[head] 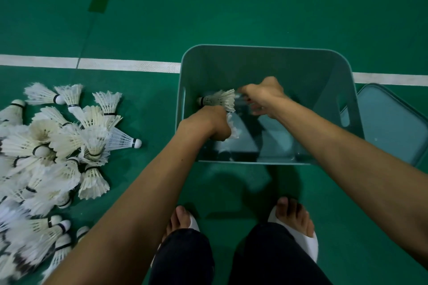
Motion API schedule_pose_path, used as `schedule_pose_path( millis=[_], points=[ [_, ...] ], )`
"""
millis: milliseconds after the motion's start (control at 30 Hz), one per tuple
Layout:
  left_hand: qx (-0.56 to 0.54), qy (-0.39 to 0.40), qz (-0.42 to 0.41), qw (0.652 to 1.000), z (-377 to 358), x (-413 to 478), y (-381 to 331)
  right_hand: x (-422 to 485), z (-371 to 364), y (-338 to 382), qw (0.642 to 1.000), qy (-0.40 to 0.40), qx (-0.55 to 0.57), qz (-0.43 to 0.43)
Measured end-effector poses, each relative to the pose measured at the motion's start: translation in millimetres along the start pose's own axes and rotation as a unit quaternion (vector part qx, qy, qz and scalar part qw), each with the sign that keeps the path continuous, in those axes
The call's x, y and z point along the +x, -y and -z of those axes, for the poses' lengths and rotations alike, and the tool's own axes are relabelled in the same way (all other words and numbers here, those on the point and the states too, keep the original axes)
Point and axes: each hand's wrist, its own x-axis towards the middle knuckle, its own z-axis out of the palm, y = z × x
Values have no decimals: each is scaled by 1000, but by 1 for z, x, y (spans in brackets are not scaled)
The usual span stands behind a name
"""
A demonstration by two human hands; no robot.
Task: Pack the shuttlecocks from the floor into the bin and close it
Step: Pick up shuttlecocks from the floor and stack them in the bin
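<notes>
Left hand curled round shuttlecocks, left inside bin; right hand blurred, fingers unclear. Feathers light, crushable: judge cork end the safest hold.

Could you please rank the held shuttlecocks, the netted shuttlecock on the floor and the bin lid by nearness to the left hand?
1. Held shuttlecocks, gripped by the left hand inside the bin.
2. Netted shuttlecock, on the floor left of the bin.
3. Bin lid, on the floor beyond the bin's right wall.
</notes>
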Motion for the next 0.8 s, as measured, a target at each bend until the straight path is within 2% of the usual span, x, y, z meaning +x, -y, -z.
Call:
schedule_pose_path(
  millis=[133,200,367,467,533,633,800],
  points=[
    [-27,-39,-29,998,-4,4,-7,-40,28,-4,981,177,-79,1],
    [-30,-56,-45,997,-7,4,-12,-51,30,-10,971,205,-120,23],
    [-78,-122,-46,988,-8,2,-16,-31,38,-20,980,101,-172,22],
    [-110,-121,39,986,-5,4,-11,-10,46,-19,984,-20,-175,35],
    [-98,-100,74,987,-3,9,-9,4,42,-15,985,-61,-153,50],
    [-83,-71,86,990,0,14,-10,23,19,-10,992,-20,-111,53],
    [-79,-54,71,993,6,21,-4,33,-9,-2,988,62,-122,73]
  ],
)
